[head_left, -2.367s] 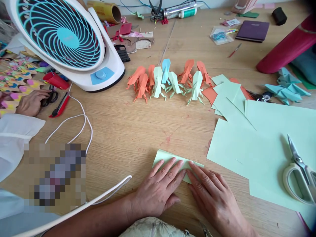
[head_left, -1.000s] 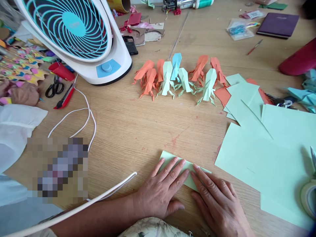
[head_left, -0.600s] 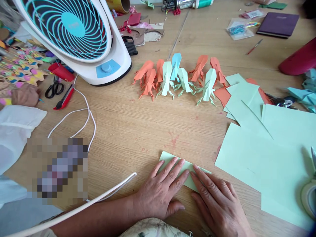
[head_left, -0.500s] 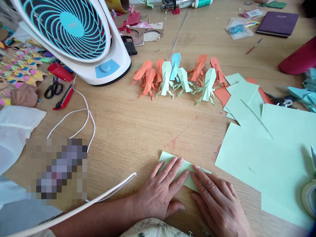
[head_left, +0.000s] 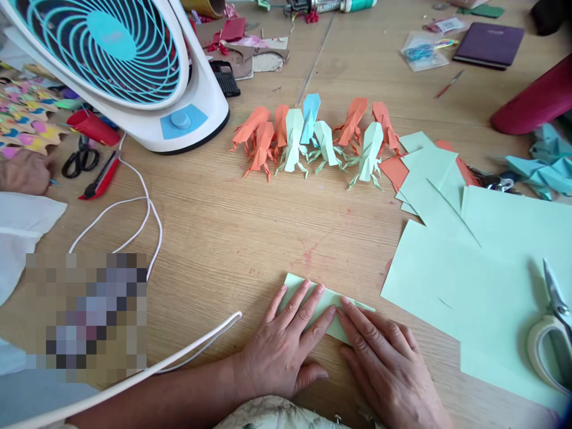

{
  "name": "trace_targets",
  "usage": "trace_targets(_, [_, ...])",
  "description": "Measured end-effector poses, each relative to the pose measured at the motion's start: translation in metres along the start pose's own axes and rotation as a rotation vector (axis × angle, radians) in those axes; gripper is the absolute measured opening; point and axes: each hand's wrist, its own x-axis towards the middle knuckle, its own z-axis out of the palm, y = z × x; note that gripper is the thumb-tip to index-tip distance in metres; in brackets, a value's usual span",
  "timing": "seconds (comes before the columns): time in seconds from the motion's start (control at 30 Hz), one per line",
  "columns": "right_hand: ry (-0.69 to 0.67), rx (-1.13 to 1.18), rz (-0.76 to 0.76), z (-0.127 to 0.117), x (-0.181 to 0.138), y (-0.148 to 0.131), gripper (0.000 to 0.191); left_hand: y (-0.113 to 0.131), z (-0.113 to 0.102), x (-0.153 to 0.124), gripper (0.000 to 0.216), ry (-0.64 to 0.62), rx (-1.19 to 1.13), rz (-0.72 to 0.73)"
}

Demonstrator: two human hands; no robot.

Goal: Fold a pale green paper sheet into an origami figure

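In the head view, the left hand (head_left: 279,351) lies palm down, its fingers straight and spread apart, the tips resting on a folded piece of pale green paper (head_left: 330,297); it grips nothing, only lies over the paper, thumb set out to the side; the right hand (head_left: 388,369) comes in from the other side, its fingers outstretched and close together, the foremost tips on the paper's right part, likewise closed around nothing; the two index fingers nearly meet over the paper, which lies flat on the wooden table (head_left: 214,226) at the near side, slanting down towards the right.

Beyond the hands stands a group of paper figures: five orange ones (head_left: 262,146), three pale green ones (head_left: 294,140) and a single blue one (head_left: 311,116); to their right, loose pale green sheets (head_left: 491,268) overlap, with white-handled scissors (head_left: 559,308) on top; farther back lie a purple notebook (head_left: 489,44) and a small clear bag (head_left: 422,52); on the left stands a white fan (head_left: 196,122), with a red cup (head_left: 93,126) and black-handled scissors (head_left: 83,158) beside it; at the left edge, another person's hand (head_left: 24,173) rests near these scissors; a blurred patch hides something below.
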Motion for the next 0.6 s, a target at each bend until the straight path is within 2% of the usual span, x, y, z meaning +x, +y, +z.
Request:
trace_targets(0.2, [-0.021,-0.031,-0.003,-0.0009,-0.0009,-0.0024,0.041,0.0000,0.0014,0.0000,0.079,0.009,-0.007,0.002])
trace_targets(0.6, [0.007,-0.010,0.032,-0.0007,-0.0021,-0.0051,0.040,0.0014,0.0010,0.0009,0.077,0.004,-0.007,-0.014])
